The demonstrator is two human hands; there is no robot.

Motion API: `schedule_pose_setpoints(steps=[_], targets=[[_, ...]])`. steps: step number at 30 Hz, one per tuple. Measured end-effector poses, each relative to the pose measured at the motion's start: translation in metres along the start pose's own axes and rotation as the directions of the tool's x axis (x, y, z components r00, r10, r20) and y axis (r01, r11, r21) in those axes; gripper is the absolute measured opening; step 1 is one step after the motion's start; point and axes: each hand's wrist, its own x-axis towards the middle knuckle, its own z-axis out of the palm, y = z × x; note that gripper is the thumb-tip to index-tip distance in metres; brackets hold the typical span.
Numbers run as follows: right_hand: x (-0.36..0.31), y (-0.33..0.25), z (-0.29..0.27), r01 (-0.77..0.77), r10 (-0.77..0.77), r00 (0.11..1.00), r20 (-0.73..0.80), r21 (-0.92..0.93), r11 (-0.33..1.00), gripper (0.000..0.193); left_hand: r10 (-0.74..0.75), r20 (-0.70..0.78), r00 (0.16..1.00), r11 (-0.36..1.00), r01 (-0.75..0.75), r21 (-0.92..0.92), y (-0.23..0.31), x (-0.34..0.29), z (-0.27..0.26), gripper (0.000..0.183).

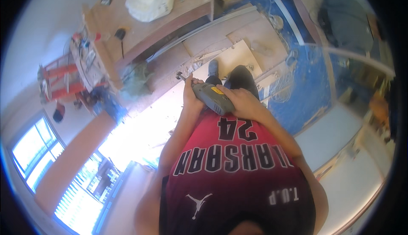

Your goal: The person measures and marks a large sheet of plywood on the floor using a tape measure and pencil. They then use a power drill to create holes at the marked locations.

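Note:
Both of my hands hold a dark grey-green handheld power tool (213, 98) in front of my body. It has a yellow label on its side and a small metal fitting (180, 76) at its far left end. My left hand (192, 97) is wrapped round the tool near that fitting. Over the thicker rear body, my right hand (243, 100) lies closed on its right side. The tool is tilted, its fitting pointing up and left. From this view, the exact kind of tool cannot be told.
A wooden workbench (146, 33) with a white plastic bag (149, 5) stands at the far left. Wood panels (238, 56) lie by my feet on a blue floor covering (293, 103). Cords (284, 88) trail there. A red ladder (63, 80) stands left; a crouching person (350, 20) is far right.

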Motion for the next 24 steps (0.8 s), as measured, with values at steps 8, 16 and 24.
schedule_pose_setpoints(steps=[8,16,24], targets=[[0.062,0.004,-0.033,0.17,-0.128,0.839,0.529,-0.031,0.985,0.077,0.246,0.232,0.941,0.882,-0.118,-0.457,-0.032,-0.017,-0.086,0.04],[0.053,0.1,-0.073,0.034,-0.148,0.698,0.7,0.174,0.984,0.042,0.766,-0.552,0.33,0.535,-0.803,0.263,-0.122,-0.186,-0.212,0.06],[0.148,0.185,-0.054,-0.112,0.073,0.781,0.62,0.024,0.993,0.023,0.397,-0.266,-0.879,0.016,-0.284,0.959,-0.232,-0.492,-0.172,0.066]])
